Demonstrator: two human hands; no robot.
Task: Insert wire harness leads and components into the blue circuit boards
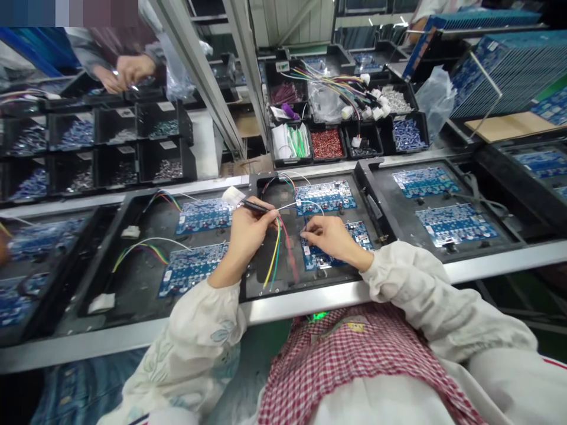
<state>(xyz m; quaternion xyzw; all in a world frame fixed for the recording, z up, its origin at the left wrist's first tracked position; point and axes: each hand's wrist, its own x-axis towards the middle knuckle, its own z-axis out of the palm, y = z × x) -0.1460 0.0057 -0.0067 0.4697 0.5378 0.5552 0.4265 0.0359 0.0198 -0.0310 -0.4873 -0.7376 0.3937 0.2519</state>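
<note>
The left hand (250, 233) pinches a cable (257, 205), its coloured wires (271, 260) partly loose; whether the right hand (330, 236), at the lower board (316, 260), pinches anything is unclear. The upper board (330, 195) appears wired, the lower unfinished.

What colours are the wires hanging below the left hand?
Yellow, green and pinkish-red wires hang below the left hand; the head view shows this.

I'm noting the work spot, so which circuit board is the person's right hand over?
The nearer circuit board in the tray before the person: the right hand partly covers it and no other board.
</note>
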